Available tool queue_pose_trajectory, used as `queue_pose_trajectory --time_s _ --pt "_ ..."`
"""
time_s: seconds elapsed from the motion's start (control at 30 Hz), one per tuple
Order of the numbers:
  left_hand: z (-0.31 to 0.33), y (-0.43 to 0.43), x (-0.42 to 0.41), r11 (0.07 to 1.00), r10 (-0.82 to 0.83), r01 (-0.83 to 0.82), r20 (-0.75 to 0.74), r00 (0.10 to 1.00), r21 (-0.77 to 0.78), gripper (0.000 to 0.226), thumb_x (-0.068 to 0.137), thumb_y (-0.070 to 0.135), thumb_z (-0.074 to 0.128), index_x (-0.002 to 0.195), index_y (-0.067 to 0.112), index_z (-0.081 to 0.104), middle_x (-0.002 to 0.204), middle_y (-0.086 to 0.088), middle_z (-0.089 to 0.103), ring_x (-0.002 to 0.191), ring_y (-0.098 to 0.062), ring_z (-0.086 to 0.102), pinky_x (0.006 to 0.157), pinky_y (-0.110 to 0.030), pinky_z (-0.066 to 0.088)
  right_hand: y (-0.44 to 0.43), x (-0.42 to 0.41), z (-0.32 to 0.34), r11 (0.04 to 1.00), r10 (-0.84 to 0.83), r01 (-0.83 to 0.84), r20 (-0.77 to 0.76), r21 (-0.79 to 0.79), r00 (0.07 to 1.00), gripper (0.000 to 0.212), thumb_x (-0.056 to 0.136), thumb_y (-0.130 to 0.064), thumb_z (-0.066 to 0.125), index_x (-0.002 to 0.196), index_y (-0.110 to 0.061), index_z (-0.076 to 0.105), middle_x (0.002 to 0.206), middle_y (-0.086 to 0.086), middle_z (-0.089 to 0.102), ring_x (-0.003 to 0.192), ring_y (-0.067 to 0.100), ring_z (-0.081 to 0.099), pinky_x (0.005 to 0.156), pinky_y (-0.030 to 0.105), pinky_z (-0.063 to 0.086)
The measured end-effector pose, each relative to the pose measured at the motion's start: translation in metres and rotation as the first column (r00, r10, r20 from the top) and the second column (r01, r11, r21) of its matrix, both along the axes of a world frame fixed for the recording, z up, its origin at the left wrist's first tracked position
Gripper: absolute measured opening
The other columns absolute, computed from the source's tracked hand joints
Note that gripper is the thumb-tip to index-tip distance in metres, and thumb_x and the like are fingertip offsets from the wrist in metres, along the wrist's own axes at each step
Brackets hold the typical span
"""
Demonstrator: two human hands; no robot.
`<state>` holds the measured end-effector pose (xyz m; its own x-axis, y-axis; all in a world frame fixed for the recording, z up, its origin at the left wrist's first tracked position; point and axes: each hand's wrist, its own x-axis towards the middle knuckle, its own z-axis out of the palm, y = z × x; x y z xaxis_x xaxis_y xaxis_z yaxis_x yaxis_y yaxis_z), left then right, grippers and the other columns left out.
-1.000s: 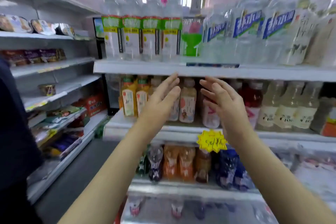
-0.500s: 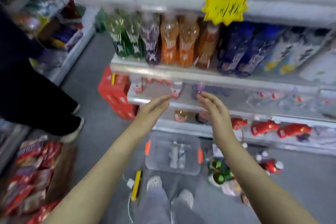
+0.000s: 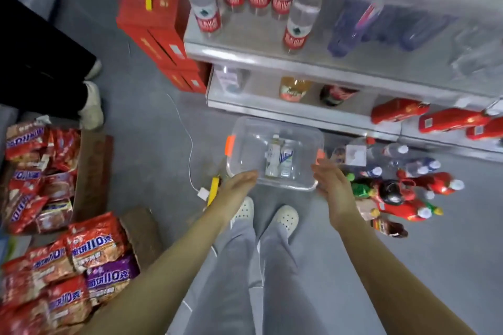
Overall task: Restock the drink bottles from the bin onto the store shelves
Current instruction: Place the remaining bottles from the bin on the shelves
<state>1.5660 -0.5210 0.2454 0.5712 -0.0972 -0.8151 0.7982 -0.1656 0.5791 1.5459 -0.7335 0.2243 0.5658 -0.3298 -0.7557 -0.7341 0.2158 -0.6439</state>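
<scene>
Two bottles (image 3: 279, 156) remain in the bin (image 3: 245, 128) at frame centre; both hands, left (image 3: 239, 182) and right (image 3: 330, 179), hang open and empty above it.

My left grip (image 3: 239, 183) and right grip (image 3: 330, 182) have come down from the middle shelf, where they were raised one second ago, past the lower shelves (image 3: 272, 61) to the clear bin (image 3: 246, 128) on the floor (image 3: 152, 117). The left grip is now at the bin's near left corner, the right grip at its right rim. My view has dropped from shelf level to the floor.
</scene>
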Motion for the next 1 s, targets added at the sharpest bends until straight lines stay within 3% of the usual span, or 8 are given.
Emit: queue_pose_trajectory --time_s 0.1,0.23,0.4,0.57,0.7,0.83,0.93,1.0 --pt "-0.065 -0.006 0.001 0.997 0.073 -0.071 -0.095 0.993 0.023 0.019 0.096 0.023 0.057 0.113 0.023 0.066 0.121 0.000 0.063 0.116 -0.016 0.056 0.085 -0.025 0.043 0.003 0.006 -0.059 1.000 -0.025 0.026 -0.074 0.016 0.997 0.018 0.097 -0.015 0.054 0.102 -0.029 0.064 0.113 0.000 0.064 0.110 0.018 0.058 0.094 0.032 0.042" --pt "-0.154 -0.015 0.006 0.989 0.147 -0.144 -0.205 0.968 0.032 0.004 0.093 0.031 0.060 0.093 0.031 0.064 0.109 0.008 0.065 0.115 -0.017 0.058 0.085 -0.029 0.040 0.000 0.012 -0.150 0.998 -0.039 0.047 -0.164 0.045 0.986 0.023 0.099 -0.020 0.052 0.121 -0.023 0.059 0.124 0.002 0.063 0.116 0.018 0.057 0.102 0.035 0.040" --pt "-0.255 -0.024 0.014 0.978 0.210 -0.207 -0.278 0.937 0.040 0.011 0.096 0.028 0.052 0.101 0.025 0.062 0.109 0.001 0.067 0.110 -0.019 0.059 0.099 -0.033 0.043 -0.017 0.028 -0.246 0.997 0.046 -0.031 -0.242 0.065 0.969 0.020 0.103 -0.025 0.045 0.119 -0.024 0.055 0.132 0.004 0.060 0.118 0.019 0.055 0.105 0.035 0.039" --pt "-0.335 -0.036 0.030 0.983 0.174 -0.185 -0.298 0.938 -0.009 0.010 0.097 0.026 0.052 0.104 0.022 0.059 0.104 0.003 0.066 0.109 -0.018 0.059 0.095 -0.029 0.043 -0.033 0.041 -0.325 0.990 0.140 -0.135 -0.298 0.037 0.944 0.010 0.102 -0.029 0.046 0.107 -0.031 0.054 0.136 0.006 0.058 0.123 0.021 0.054 0.106 0.035 0.039" --pt "-0.389 -0.045 0.046 0.989 0.133 -0.148 -0.292 0.947 -0.027 0.018 0.097 0.026 0.054 0.113 0.018 0.055 0.114 0.000 0.063 0.114 -0.019 0.058 0.097 -0.029 0.044 -0.043 0.039 -0.378 0.962 0.265 -0.274 -0.314 0.018 0.912 0.029 0.103 -0.029 0.045 0.130 -0.025 0.052 0.130 0.001 0.055 0.116 0.018 0.050 0.093 0.030 0.039" --pt "-0.435 -0.061 0.066 0.997 0.080 -0.075 -0.286 0.955 0.026 0.027 0.096 0.027 0.054 0.121 0.017 0.054 0.125 -0.004 0.058 0.117 -0.020 0.054 0.096 -0.030 0.045 -0.045 0.043 -0.423 0.952 0.293 -0.307 -0.326 0.008 0.899 0.029 0.100 -0.036 0.049 0.128 -0.027 0.050 0.139 -0.001 0.051 0.117 0.015 0.048 0.093 0.031 0.040" --pt "-0.464 -0.075 0.081 0.996 0.020 0.005 -0.283 0.959 0.087 0.008 0.096 0.026 0.056 0.103 0.023 0.057 0.105 0.003 0.061 0.102 -0.014 0.057 0.087 -0.029 0.046 -0.044 0.049 -0.455 0.941 0.321 -0.338 -0.323 0.004 0.890 0.035 0.095 -0.038 0.056 0.127 -0.027 0.050 0.126 -0.003 0.046 0.106 0.010 0.048 0.097 0.032 0.038" --pt "-0.485 -0.082 0.088 0.994 -0.029 0.057 -0.269 0.963 0.098 0.015 0.095 0.025 0.057 0.109 0.019 0.060 0.104 0.003 0.062 0.093 -0.010 0.057 0.087 -0.029 0.046 -0.046 0.053 -0.477 0.929 0.351 -0.371 -0.324 -0.001 0.878 0.031 0.099 -0.032 0.053 0.129 -0.026 0.047 0.124 -0.004 0.042 0.100 0.006 0.046 0.092 0.028 0.035"
